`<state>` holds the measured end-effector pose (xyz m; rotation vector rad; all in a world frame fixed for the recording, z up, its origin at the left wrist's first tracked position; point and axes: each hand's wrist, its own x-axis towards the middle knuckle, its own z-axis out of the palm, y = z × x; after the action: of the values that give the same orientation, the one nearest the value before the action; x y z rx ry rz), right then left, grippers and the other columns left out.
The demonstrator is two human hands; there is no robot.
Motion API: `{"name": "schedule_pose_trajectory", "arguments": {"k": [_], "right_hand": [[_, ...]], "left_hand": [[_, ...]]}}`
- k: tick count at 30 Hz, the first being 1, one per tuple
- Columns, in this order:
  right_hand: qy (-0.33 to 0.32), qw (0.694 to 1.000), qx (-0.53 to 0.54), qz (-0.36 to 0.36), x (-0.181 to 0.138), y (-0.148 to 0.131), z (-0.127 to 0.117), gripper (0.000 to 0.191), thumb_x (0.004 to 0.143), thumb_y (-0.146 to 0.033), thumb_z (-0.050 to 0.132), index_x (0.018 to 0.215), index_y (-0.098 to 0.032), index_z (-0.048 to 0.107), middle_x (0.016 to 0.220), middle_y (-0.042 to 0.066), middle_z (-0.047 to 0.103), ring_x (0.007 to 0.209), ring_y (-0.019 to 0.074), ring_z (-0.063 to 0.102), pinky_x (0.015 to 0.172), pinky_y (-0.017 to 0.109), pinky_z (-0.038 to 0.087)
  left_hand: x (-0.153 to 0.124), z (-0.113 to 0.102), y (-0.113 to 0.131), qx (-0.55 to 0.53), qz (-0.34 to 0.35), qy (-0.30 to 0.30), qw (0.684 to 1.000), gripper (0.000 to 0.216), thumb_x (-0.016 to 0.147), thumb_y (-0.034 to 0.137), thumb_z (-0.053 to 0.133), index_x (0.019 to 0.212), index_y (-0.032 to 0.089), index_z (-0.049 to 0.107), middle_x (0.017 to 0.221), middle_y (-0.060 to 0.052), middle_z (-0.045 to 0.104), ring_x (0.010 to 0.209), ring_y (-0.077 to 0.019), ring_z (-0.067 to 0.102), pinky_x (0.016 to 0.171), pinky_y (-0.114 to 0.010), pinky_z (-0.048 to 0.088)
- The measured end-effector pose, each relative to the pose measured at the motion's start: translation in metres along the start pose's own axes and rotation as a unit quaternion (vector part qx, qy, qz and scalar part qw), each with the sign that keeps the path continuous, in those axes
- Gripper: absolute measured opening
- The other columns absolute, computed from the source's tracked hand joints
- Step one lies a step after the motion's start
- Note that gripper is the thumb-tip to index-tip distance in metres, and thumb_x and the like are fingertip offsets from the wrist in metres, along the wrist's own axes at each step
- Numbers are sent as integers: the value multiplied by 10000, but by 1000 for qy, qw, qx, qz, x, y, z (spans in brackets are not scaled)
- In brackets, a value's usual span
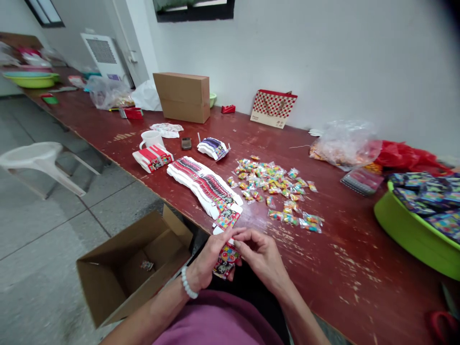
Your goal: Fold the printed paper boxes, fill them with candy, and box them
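Note:
At the table's front edge, a small printed carton (226, 258) with coloured dots sits between my hands. My left hand (212, 258), with a pale bead bracelet on the wrist, is wrapped round its side. My right hand (260, 256) pinches the white flap at the carton's top with thumb and forefinger. Just beyond my fingers a long fanned row of flat printed cartons (204, 184) lies on the table. To the right of that row is a loose pile of small wrapped candies (269, 179) in clear packets. The carton's inside is hidden from me.
An open cardboard box (118, 268) stands on the floor at left, one small packet in it. A green basin (406, 237) of packets is at right, near red-handled scissors (440, 323). A white mug (151, 139), closed brown box (183, 98) and stool (39, 155) lie further off.

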<state>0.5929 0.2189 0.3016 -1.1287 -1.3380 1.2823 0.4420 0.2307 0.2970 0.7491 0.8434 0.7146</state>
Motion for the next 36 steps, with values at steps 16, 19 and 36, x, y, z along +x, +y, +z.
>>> {"name": "schedule_pose_trajectory", "arguments": {"k": [16,19,36], "right_hand": [[8,888,-405,-218,-10,21,32,798,629,-176,724,1366,-190,416,1280,126,536,1133,312,479,972,472,394],[-21,899,-381,-217,-2,23,38,836,607,-211,762,1364,-191,408,1311,122,506,1162,303,467,994,448,396],[143,910,-388,-7,78,71,-12,551,662,-465,799,1097,-190,601,1125,115,588,1063,337,486,892,476,374]], "left_hand": [[11,-11,-10,-166,56,75,982,351,896,362,585,1168,154,658,1111,-74,710,1017,-217,663,909,-309,504],[7,-20,-12,-149,66,109,981,389,893,428,578,1160,155,650,1022,-72,727,855,-195,692,810,-295,535],[-14,-112,-9,306,184,320,878,420,823,436,602,1182,218,614,1086,-71,663,1007,-233,613,925,-347,457]]}}
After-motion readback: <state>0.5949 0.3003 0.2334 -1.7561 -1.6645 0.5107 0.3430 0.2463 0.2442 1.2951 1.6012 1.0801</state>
